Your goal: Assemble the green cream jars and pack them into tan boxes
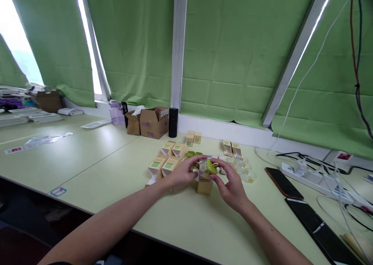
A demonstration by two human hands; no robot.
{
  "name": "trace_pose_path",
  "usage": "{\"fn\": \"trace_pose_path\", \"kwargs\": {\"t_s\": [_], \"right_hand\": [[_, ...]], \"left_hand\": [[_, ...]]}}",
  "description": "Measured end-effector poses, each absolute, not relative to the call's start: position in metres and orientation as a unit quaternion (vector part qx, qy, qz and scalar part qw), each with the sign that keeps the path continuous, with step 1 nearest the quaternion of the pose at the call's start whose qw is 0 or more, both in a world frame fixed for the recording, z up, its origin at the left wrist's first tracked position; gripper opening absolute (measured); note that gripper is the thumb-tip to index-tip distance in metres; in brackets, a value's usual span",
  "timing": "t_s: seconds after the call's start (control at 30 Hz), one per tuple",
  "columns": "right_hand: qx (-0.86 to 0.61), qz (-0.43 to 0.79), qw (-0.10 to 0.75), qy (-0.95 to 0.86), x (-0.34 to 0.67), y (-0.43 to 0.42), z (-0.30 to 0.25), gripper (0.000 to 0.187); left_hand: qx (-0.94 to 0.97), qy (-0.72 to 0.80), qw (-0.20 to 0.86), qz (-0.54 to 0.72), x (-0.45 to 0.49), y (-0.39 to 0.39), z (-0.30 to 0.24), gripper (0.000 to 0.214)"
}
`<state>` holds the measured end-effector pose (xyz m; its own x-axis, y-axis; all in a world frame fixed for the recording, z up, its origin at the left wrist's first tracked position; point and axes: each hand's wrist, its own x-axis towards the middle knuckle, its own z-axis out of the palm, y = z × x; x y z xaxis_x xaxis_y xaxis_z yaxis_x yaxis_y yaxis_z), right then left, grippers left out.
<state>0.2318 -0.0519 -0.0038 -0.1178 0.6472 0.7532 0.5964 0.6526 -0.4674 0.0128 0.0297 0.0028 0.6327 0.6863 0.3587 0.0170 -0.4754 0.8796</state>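
Note:
Both hands meet over the middle of the pale green table (pixel 87 156). My left hand (pixel 182 173) and my right hand (pixel 230 185) pinch a small green object in a clear plastic shell (pixel 208 168) from either side. Right under it a small tan box (pixel 204 187) stands on the table. Several small tan boxes with green labels (pixel 163 164) lie just left of my left hand, some with flaps open. Clear plastic shells with yellow bits (pixel 244 169) lie to the right of my right hand.
Two open cardboard cartons (pixel 151 122), a black cylinder (pixel 173 122) and a purple bottle (pixel 115 112) stand near the window ledge. Two dark phones (pixel 284 183) lie at the right beside a white power strip (pixel 311 175) with tangled cables. Green blinds cover the windows.

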Motion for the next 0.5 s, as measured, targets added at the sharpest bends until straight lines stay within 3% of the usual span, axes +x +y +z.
{"fn": "trace_pose_path", "kwargs": {"t_s": [0.5], "right_hand": [[-0.449, -0.034, 0.408, -0.794, 0.244, -0.048, 0.000, 0.032]], "left_hand": [[0.776, 0.211, 0.471, 0.363, 0.012, 0.027, 0.006, 0.071]]}}
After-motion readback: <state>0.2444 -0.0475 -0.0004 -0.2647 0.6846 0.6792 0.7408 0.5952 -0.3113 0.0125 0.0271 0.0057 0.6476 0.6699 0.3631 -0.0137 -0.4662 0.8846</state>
